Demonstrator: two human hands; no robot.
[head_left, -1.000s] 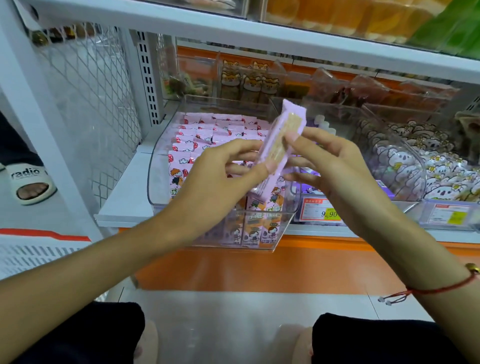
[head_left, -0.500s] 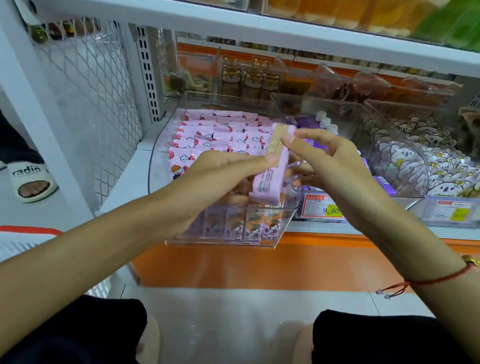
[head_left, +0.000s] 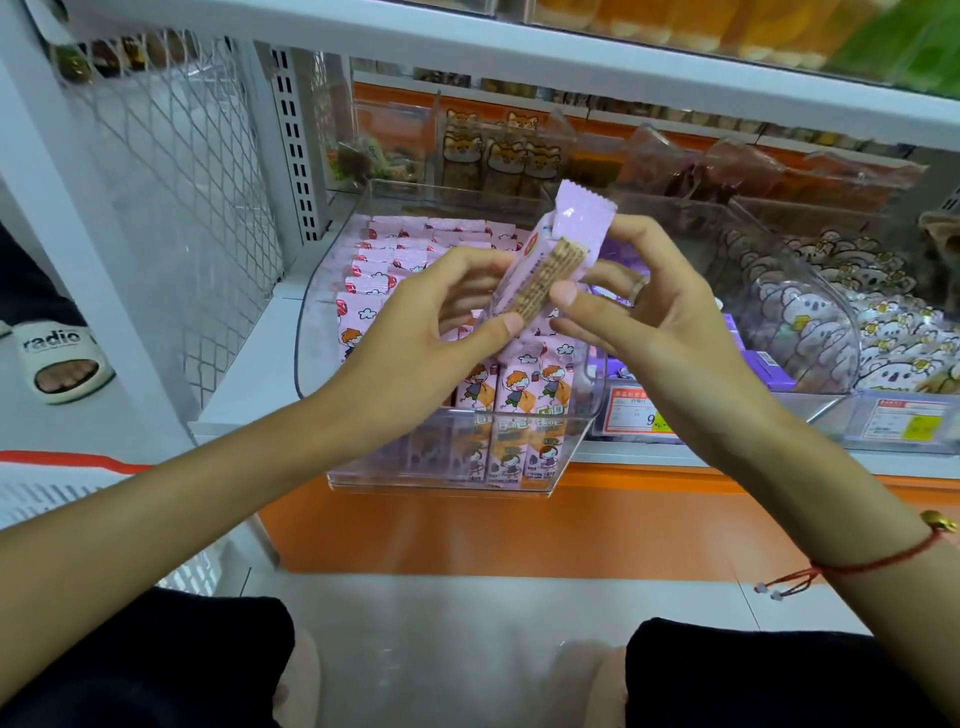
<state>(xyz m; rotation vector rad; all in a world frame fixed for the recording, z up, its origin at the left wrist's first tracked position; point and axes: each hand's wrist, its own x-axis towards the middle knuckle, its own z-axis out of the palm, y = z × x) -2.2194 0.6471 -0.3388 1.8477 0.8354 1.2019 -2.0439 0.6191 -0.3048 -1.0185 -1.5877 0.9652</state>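
Note:
A pink wrapped wafer bar (head_left: 550, 260) is held tilted above a clear plastic bin (head_left: 441, 478) on the lower shelf. My left hand (head_left: 431, 332) pinches its lower end between thumb and fingers. My right hand (head_left: 644, 317) holds its right side, thumb on the front, a ring on one finger. The bar's clear window shows brown wafer. The bin holds several rows of the same pink packets (head_left: 405, 254), upright ones with cartoon figures at its front.
A second clear bin (head_left: 810, 332) of koala-print packets sits to the right, with purple packs (head_left: 769, 364) between. Price tags (head_left: 636, 415) line the shelf edge. A white shelf board (head_left: 467, 26) runs overhead. A mesh side panel (head_left: 171, 182) and another person's sandalled foot (head_left: 62, 364) are left.
The bar dipped toward the bin half a second ago, then rose again. It is now turned with its wafer window facing me, both hands still holding it.

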